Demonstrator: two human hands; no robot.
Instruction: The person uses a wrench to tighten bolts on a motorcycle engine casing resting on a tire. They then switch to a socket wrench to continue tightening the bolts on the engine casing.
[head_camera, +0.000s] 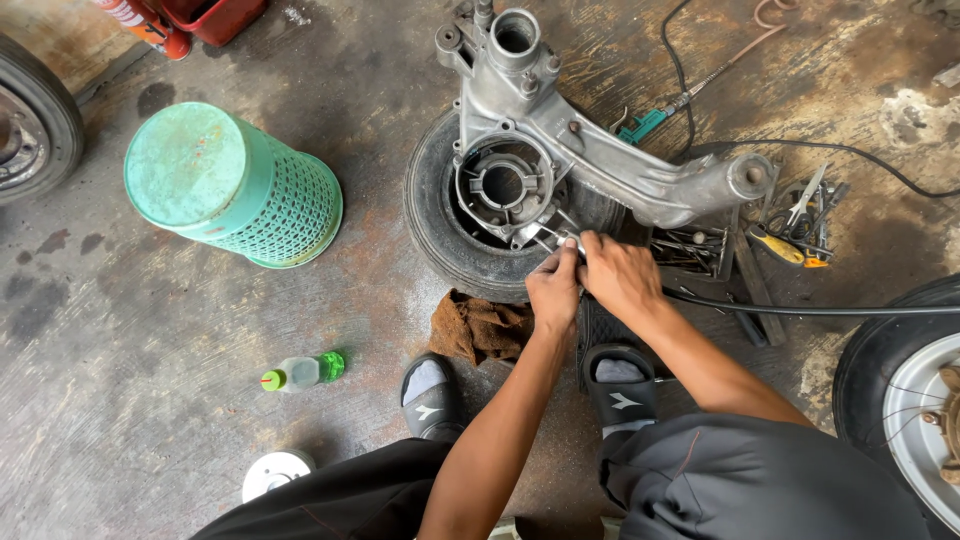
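Both hands meet at the lower edge of the grey metal engine casing (590, 150), which lies across a small black tyre (440, 235) on the stained concrete floor (150, 400). Left hand (555, 290) and right hand (618, 275) touch each other, fingers pressed together around a small shiny metal piece (567, 240) at the rim of the casing's round opening; whether that is a tool tip, a stud or a clip is too small to tell, and the fingertips cover most of it. Likely risks: casing only rests on the tyre, so a hard push or pull could rock it or slide it off; the small piece could slip out of the pinch and drop into the opening or under the tyre; thin studs sticking out by the opening could nick a finger. A black cable (800, 308) runs just under the right forearm and could snag. Brown rag (480, 325) lies near the sandalled feet, a tool tray (690, 250) sits just right of the hands, contents a jumble. Green upturned basket (235, 185) and small green bottle (305, 372) stand well apart. Wheels at the left and right edges are cut off.
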